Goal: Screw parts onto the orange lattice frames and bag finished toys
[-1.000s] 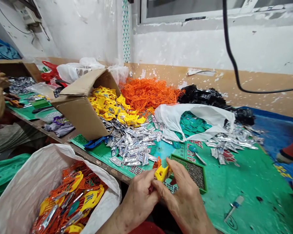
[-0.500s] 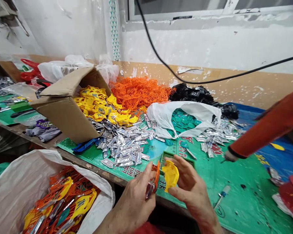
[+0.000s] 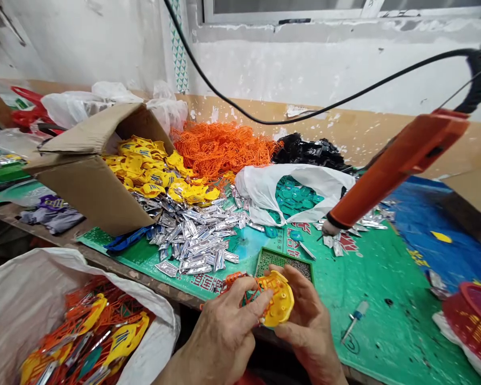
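i have my two hands together over the near edge of the bench [image 3: 388, 353]. my right hand [image 3: 310, 321] is curled round a yellow shell [image 3: 282, 302], thumb at its lower edge and fingers behind it, with the hollow side and its little pegs showing. my left hand [image 3: 224, 326] is mostly closed, pinching an orange lattice piece [image 3: 235, 279] against the shell's left side; the fingers hide just how the two meet.

right beyond my fingers sits a green tray [image 3: 260, 263] with small grey bits [image 3: 301, 267] in it. further left there's a spread of silver pieces [image 3: 200, 240], and behind them a cardboard box [image 3: 92, 192] tipped on its side, with yellow parts [image 3: 144, 166] spilling from its mouth. an orange heap [image 3: 224, 149] lies against the wall, and a black pile [image 3: 312, 152] is to its right. in front of those, a white bag [image 3: 252, 187] lies open on teal pieces [image 3: 299, 195].

on my right an orange power driver [image 3: 396, 171] hangs tilted, tip down, over more silver pieces. a small screwdriver [image 3: 355, 321] lies nearer me, and a red basket [image 3: 473, 321] is at the far right. low on my left, a white sack [image 3: 16, 299] gapes open with orange, yellow and silver parts inside.
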Action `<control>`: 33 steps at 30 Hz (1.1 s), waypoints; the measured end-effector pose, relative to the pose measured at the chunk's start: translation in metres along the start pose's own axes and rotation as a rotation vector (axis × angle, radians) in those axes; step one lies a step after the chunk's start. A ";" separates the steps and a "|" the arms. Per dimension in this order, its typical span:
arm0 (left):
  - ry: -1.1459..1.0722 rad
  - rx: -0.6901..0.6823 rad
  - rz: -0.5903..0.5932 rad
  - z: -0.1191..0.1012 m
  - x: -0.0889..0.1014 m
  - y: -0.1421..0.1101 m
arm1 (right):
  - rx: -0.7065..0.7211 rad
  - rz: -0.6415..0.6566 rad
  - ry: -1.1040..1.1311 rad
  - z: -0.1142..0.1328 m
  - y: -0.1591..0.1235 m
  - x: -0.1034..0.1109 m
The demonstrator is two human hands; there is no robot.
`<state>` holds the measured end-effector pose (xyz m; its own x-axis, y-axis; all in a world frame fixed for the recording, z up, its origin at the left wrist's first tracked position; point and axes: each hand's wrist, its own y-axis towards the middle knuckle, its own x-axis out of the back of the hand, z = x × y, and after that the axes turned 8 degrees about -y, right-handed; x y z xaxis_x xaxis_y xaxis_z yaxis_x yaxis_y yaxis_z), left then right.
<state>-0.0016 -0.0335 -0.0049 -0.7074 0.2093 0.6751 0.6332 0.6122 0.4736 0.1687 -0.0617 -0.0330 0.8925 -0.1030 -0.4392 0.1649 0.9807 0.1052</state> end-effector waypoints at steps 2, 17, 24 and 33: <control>0.020 -0.016 -0.021 -0.001 0.000 -0.001 | -0.004 -0.006 0.014 0.000 0.000 0.000; -0.028 -0.199 -0.078 -0.002 -0.002 0.004 | -0.030 0.037 -0.061 0.005 -0.001 0.001; -0.020 -0.157 -0.039 -0.003 0.000 0.005 | -0.016 0.071 -0.097 0.004 -0.001 0.003; -0.006 -0.143 -0.044 -0.002 0.000 0.005 | 0.006 0.075 -0.100 0.002 -0.001 0.002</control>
<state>0.0024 -0.0319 -0.0015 -0.7374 0.1896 0.6484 0.6392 0.5061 0.5790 0.1717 -0.0638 -0.0321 0.9397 -0.0453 -0.3390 0.0979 0.9853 0.1397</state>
